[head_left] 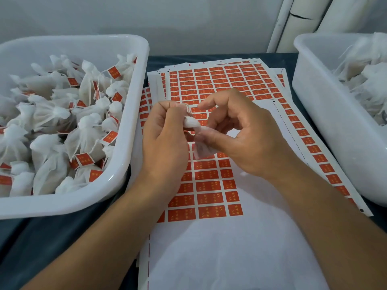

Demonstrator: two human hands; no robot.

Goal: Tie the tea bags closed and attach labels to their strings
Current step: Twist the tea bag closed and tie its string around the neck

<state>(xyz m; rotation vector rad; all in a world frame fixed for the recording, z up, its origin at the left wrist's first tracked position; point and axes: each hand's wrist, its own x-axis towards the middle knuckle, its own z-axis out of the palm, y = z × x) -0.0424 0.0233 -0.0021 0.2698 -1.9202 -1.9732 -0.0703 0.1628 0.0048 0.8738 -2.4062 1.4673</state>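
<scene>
A small white tea bag (200,150) hangs between my two hands above the label sheets. My left hand (164,141) pinches the bag's gathered top and its white string (187,107) with curled fingers. My right hand (240,135) holds the bag's neck between thumb and fingers, with the forefinger raised toward the string. Sheets of red labels (219,82) lie flat beneath both hands. The nearest sheet (206,185) has many labels peeled off, leaving bare white backing.
A white tub (125,164) on the left holds several tied tea bags with red labels. Another white tub (326,114) on the right holds unlabelled white bags. Both stand on a dark table, with a pale wall behind.
</scene>
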